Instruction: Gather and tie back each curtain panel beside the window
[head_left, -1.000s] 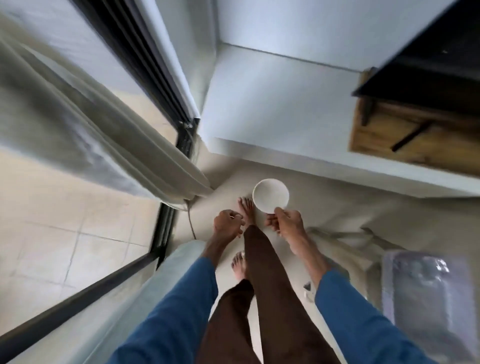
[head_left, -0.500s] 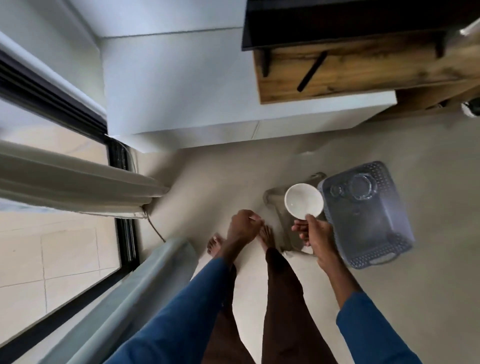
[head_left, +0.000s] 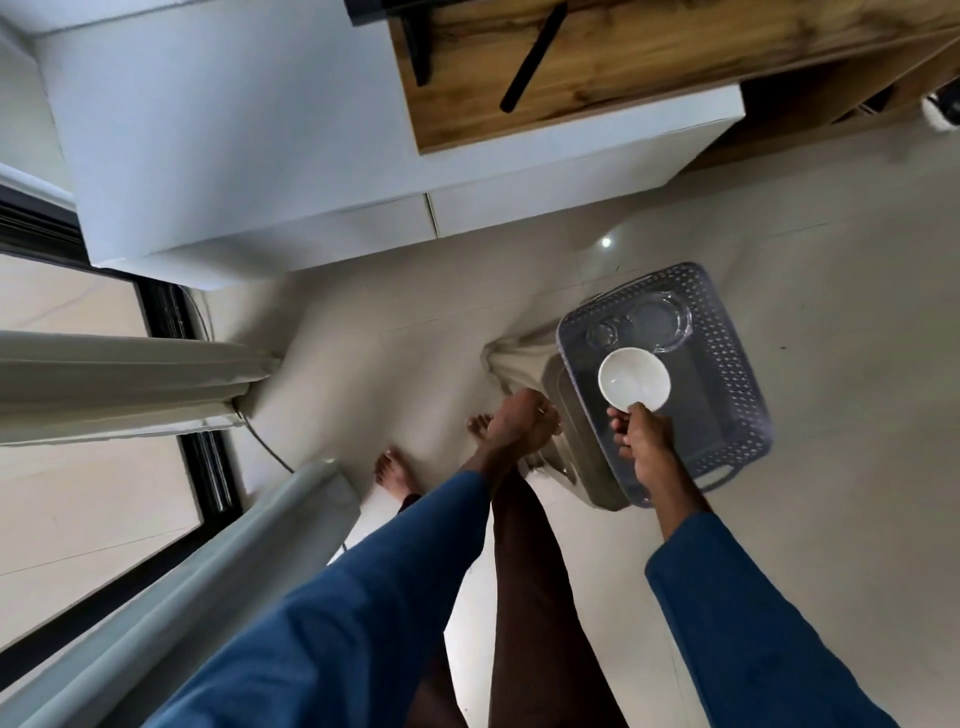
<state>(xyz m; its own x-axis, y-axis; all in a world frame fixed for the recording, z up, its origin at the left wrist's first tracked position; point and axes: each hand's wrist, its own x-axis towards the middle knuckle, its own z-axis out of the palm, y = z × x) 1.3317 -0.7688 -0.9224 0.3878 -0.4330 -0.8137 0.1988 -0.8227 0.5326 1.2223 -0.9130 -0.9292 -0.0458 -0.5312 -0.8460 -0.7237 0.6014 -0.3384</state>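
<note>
Head camera is looking straight down at the floor (head_left: 363, 364) beside the window (head_left: 78, 493). The right hand (head_left: 647, 441) is pinching the near rim of a white bowl (head_left: 634, 384), its fingers clamped close together on it, and is holding the bowl above the near left part of a grey perforated basket (head_left: 737, 364). The left hand (head_left: 524, 423) is hanging with its fingers curled into a fist, and nothing is showing inside it. One curtain panel (head_left: 130, 374) is lying gathered across the window at the left edge, and a second curtain panel (head_left: 208, 597) is running down to the bottom left corner. Both are well apart from the hands. Compared with half a second ago, the bowl is now over the inside of the basket instead of just beside its left wall, and the curtains are sitting further left in the view. Both panels are being cut off by the frame edge. Some clear items (head_left: 644, 319) at the far end of the basket and the beige cloth (head_left: 519, 358) under it are hard to make out
</note>
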